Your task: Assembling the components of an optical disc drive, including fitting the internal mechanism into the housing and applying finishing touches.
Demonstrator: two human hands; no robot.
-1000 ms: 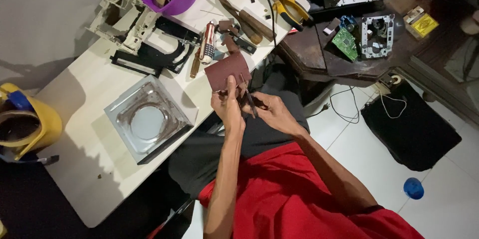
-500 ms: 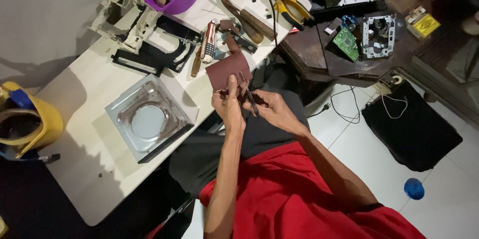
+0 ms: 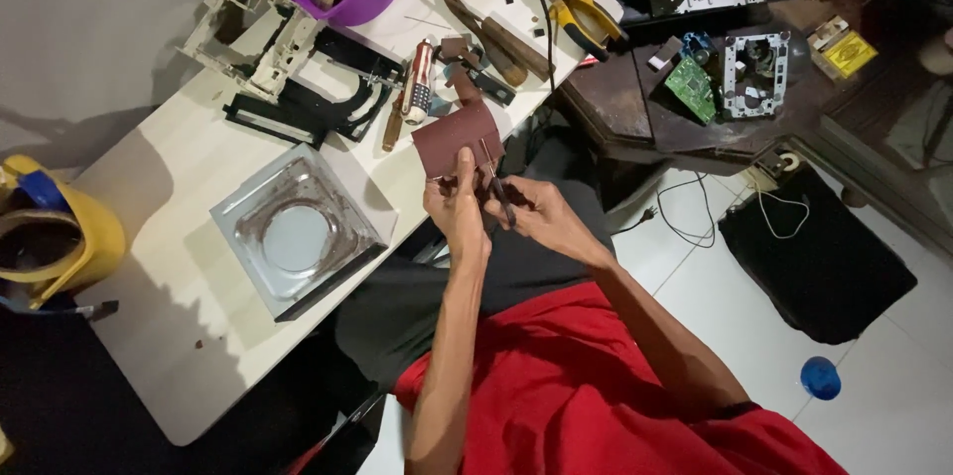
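Just off the tabletop's near edge, the left hand pinches a brown sandpaper sheet while the right hand's fingers close around a thin metal tool.

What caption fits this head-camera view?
Two hands rub a thin tool on brown sandpaper at a cluttered worktable.

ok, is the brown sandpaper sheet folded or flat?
Flat, as far as visible: the sandpaper sheet is spread at the table edge, its near edge behind the left hand.

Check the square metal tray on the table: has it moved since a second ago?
No. The square metal tray sits in the same spot, between the black plastic frame and the table's near edge, as before.
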